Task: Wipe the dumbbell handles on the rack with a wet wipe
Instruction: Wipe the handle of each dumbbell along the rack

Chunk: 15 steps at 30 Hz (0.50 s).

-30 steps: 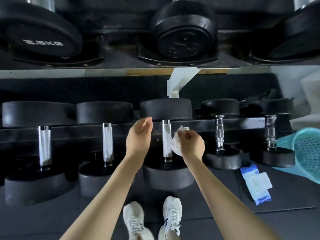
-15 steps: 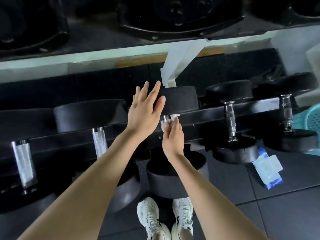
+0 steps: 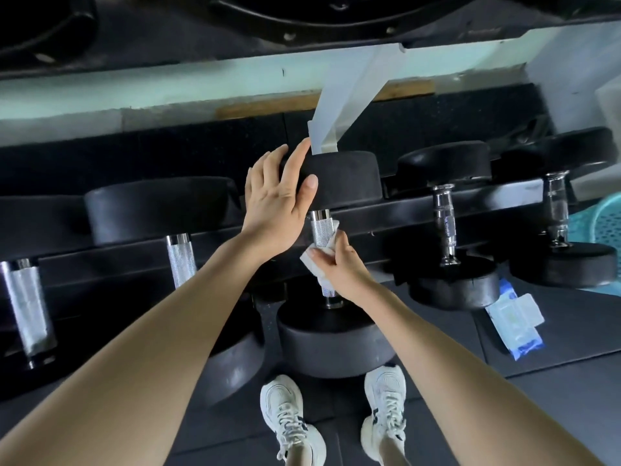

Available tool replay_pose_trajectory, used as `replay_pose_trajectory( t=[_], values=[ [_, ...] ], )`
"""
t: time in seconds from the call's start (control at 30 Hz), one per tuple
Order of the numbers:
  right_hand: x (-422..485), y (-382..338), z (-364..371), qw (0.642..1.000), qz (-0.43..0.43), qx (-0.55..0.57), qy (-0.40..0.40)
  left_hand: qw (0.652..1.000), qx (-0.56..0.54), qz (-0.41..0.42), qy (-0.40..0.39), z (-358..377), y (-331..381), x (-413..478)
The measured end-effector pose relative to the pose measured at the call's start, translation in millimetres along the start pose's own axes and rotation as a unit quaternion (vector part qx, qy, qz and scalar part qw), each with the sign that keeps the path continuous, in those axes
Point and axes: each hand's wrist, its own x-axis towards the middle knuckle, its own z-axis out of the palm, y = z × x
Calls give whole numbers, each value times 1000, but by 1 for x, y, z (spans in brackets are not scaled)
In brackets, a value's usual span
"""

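Several black dumbbells with knurled silver handles lie on the low rack [image 3: 386, 215]. My right hand [image 3: 342, 267] grips a white wet wipe [image 3: 319, 264] wrapped around the handle [image 3: 321, 232] of the middle dumbbell, partway down it. My left hand [image 3: 277, 200] rests with straight fingers on that dumbbell's far head [image 3: 349, 178]. The near head [image 3: 332, 344] sits just above my white shoes. Other handles stand to the left [image 3: 181, 260] and right [image 3: 443, 223].
A blue and white wipes pack [image 3: 515, 324] lies on the dark rubber floor at the right. A teal basket [image 3: 601, 237] shows at the right edge. An upper rack tier with heavier dumbbells hangs overhead, held by a white bracket [image 3: 346, 99].
My left hand has moved up onto the dumbbell's far head. My right hand has slid the wipe from the top of the handle down along it. The camera has come closer.
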Motion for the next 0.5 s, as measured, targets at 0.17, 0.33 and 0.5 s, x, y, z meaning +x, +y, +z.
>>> replay_pose_trajectory(
  t=[0.17,0.33,0.5],
  values=[
    [2,2,-1,1000,-1,4,-9,1000,-7,5,22,4,-1,0],
    [17,-16,-1,997,-48,27,47,998,-11,13,55,9,-3,1],
    [19,-18,-4,994,-80,70,19,994,-11,40,105,16,-7,3]
  ],
)
